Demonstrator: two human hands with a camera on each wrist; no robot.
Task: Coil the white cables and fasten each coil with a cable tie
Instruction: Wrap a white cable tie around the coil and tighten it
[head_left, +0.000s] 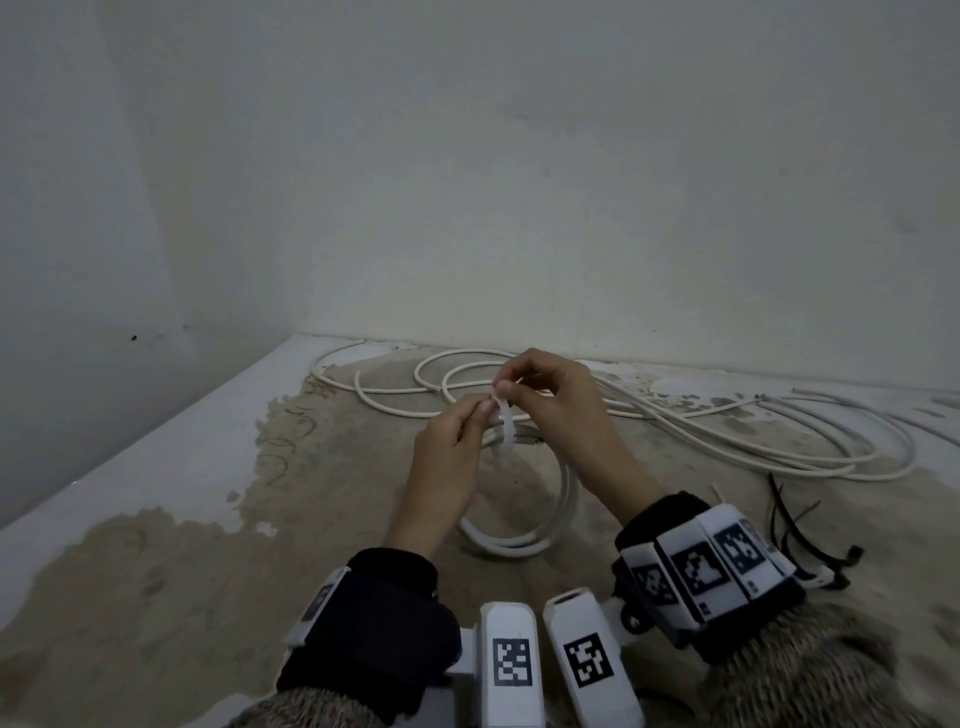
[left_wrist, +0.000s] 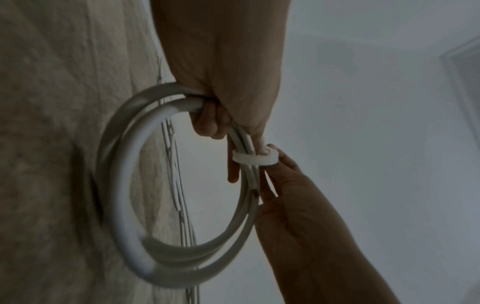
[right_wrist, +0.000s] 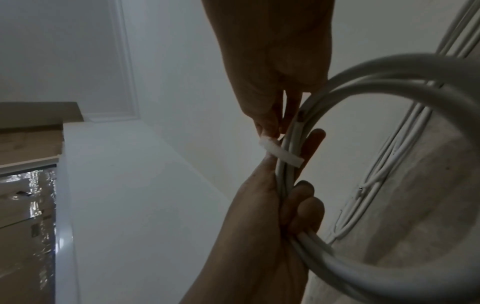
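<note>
Head view: at frame centre, both hands meet above the floor, left hand (head_left: 457, 431) and right hand (head_left: 550, 395) pinching a white tie (head_left: 505, 421) looped round a small cable coil (head_left: 524, 519), loose cable (head_left: 727, 431) behind at right. Left wrist view: the tie (left_wrist: 255, 158) crosses the strands at right angles, lower fingers gripping the coil (left_wrist: 122, 185). Right wrist view: the tie (right_wrist: 281, 153) sits mid-frame between both hands, equally near.

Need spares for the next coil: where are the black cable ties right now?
Head view: the black cable ties lie on the floor at the right, just beyond the right wrist and near the loose white cables.
</note>
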